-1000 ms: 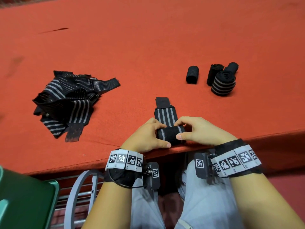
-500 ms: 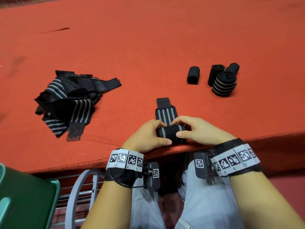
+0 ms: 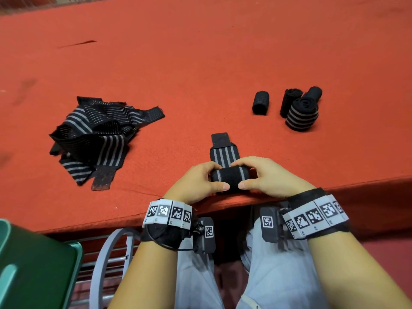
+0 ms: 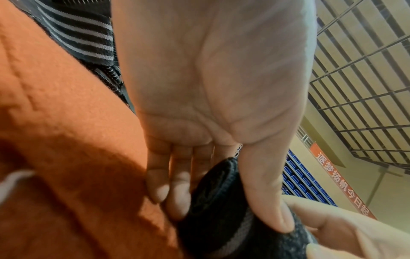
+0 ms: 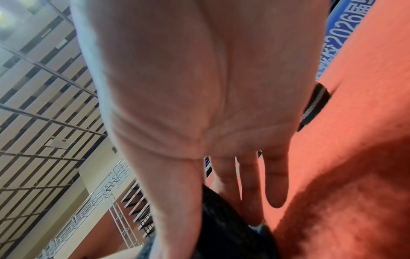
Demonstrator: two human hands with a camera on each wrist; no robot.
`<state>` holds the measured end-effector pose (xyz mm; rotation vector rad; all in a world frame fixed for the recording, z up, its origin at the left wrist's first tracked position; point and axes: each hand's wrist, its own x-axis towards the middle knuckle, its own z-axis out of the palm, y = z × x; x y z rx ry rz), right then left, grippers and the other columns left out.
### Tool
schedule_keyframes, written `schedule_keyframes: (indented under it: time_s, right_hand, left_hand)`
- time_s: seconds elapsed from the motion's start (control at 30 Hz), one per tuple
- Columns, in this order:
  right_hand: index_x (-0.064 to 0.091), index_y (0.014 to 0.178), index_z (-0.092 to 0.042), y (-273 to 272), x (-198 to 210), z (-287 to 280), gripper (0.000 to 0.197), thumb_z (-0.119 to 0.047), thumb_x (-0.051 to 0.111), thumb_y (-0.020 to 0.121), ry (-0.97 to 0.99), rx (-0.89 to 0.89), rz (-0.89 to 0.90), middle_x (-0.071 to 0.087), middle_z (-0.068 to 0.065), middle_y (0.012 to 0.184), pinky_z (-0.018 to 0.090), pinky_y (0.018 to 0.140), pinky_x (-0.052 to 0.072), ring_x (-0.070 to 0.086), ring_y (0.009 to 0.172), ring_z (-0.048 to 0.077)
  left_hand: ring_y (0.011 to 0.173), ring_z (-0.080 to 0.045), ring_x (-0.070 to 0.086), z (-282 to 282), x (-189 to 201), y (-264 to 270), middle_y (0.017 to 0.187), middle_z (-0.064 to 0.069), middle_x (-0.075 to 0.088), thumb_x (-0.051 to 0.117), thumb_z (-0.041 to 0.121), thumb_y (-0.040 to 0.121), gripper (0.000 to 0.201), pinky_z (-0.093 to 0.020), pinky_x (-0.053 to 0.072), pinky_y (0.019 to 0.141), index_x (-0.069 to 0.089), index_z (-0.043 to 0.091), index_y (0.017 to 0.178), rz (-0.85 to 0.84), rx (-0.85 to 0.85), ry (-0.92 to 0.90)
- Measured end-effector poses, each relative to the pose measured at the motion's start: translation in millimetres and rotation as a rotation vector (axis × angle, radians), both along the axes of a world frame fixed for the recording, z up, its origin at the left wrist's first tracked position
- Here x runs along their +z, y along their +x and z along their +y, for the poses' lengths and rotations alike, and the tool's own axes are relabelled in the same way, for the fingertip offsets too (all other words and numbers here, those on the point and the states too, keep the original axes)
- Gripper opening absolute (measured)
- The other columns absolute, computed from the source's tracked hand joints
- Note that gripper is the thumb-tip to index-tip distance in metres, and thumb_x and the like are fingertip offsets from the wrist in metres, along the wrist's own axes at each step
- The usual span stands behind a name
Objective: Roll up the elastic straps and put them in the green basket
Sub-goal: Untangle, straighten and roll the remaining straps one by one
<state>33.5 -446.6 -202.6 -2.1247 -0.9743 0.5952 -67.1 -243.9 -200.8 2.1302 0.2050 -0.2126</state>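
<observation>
A dark green plastic basket [image 3: 33,259] sits below the near edge of the orange felt-covered surface [image 3: 200,52], far left of the half-rolled strap. A loose heap of black elastic straps with grey stripes [image 3: 95,139] lies on the surface, well to the left of that strap. The half-rolled black strap with grey stripes [image 3: 229,173] rests at the near edge, its unrolled tail [image 3: 223,148] stretching away. The left hand [image 3: 198,181] and right hand [image 3: 269,177] pinch its roll from either end, thumbs nearly meeting. Four finished black rolls [image 3: 298,108] lie clustered beyond it to the right.
</observation>
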Motion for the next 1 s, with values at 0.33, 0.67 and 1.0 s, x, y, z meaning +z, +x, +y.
schedule_keyframes:
  time_s: [0.33, 0.67, 1.0]
  right_hand:
    - [0.066, 0.113, -0.025, -7, 5, -7, 0.026, -0.019, 0.073, 0.088, 0.042, -0.030, 0.192, 0.073, 0.004, 0.098, 0.044, 0.073, 0.058, 0.070, 0.083, 0.030]
    - [0.066, 0.114, -0.026, -2, 5, -1, 0.026, -0.028, 0.072, 0.089, -0.084, -0.041, 0.101, 0.070, -0.001, 0.104, 0.035, 0.086, 0.052, 0.067, 0.092, 0.021]
    - [0.058, 0.097, -0.031, 14, -7, 6, 0.018, -0.032, 0.073, 0.087, 0.000, -0.173, 0.139, 0.063, -0.005, 0.089, 0.037, 0.076, 0.052, 0.057, 0.069, 0.010]
  left_hand:
    - [0.072, -0.017, 0.065, 0, -1, -4, 0.089, -0.011, 0.070, 0.074, 0.044, 0.081, 0.035, -0.046, 0.056, 0.079, 0.061, 0.024, 0.107, 0.067, -0.023, -0.069]
    - [0.061, -0.007, 0.060, 2, 0, 0, 0.076, 0.006, 0.066, 0.070, 0.035, 0.090, 0.020, -0.029, 0.051, 0.065, 0.064, 0.025, 0.106, 0.091, -0.021, -0.020]
    - [0.082, -0.014, 0.059, 3, -7, 17, 0.091, 0.004, 0.058, 0.072, 0.037, 0.088, 0.015, -0.047, 0.053, 0.085, 0.065, 0.026, 0.096, -0.068, 0.075, 0.099]
